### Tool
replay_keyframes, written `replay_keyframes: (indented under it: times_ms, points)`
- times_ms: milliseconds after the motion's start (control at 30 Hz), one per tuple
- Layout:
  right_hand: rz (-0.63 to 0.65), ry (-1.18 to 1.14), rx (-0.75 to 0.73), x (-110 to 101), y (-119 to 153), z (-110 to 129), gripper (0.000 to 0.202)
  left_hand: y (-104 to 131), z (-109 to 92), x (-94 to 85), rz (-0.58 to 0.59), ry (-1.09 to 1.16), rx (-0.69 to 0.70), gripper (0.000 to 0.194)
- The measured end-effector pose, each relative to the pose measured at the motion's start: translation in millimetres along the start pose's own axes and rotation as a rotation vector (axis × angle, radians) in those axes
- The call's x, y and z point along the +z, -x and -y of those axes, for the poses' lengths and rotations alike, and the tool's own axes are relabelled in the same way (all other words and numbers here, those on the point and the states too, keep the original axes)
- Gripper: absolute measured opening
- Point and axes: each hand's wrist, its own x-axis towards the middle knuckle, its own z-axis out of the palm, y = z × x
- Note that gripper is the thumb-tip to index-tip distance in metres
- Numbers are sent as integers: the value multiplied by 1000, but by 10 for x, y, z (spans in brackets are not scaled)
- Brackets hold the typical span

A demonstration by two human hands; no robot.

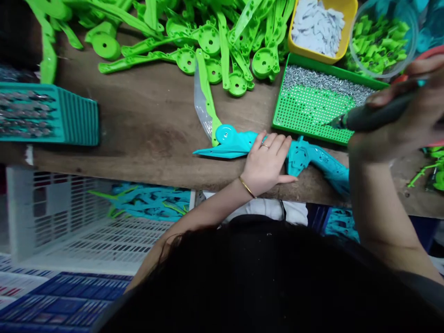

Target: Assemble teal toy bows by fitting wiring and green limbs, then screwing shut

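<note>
A turquoise plastic toy body lies along the front of the wooden bench. My left hand holds it down, fingers laid over its middle and thumb stretched along the near side. From its left end a lime-green arm with a clear, blade-like strip points away from me. My right hand is closed around a dark power screwdriver. Its bit reaches over a green perforated screw tray, with silver screws heaped along the far side. Whether the bit touches a screw I cannot tell.
Lime-green plastic arms are piled at the back. A yellow bin of white pieces and a clear tub of small green parts stand back right. Stacked teal trays sit at left. Below the edge is a white crate.
</note>
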Motion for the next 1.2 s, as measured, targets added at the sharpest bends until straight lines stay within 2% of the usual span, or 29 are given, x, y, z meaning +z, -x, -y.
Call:
replay_keyframes:
  times_ms: [100, 267, 367, 500, 667, 767, 867, 933, 1000, 1067, 1200]
  points:
    - [-115, 113, -174, 34, -84, -192, 6, 1, 18, 12, -22, -14, 11, 99]
    - [-8, 159, -161, -76, -18, -443, 26, 17, 11, 43, -34, -23, 20, 98]
    - [43, 168, -122, -108, 2, -454, 33, 15, 8, 44, -39, -28, 16, 97]
    - [-54, 167, -234, -36, 32, -439, 30, 9, 10, 38, -32, -28, 12, 96]
    - [-49, 43, -331, 58, 18, -489, 23, 10, 17, 25, -24, -22, 19, 96]
    - [-57, 0, -336, 74, -19, -314, 19, 12, 10, 10, -12, -29, 14, 95]
    - [-26, -28, -270, 42, 40, 70, 7, 10, -4, -7, 10, -43, 26, 99]
    - [39, -55, -225, -16, 163, 320, 8, 5, -12, -14, 26, -50, 27, 102]
    - [159, -85, -188, -98, 338, 484, 16, -2, -16, -15, 33, -57, 17, 102]
    - [275, -38, -163, -186, 521, 556, 23, -9, -15, -10, 33, -63, 10, 99]
    - [339, 79, -264, -288, 728, 583, 24, -15, -4, 7, 21, -69, 19, 89]
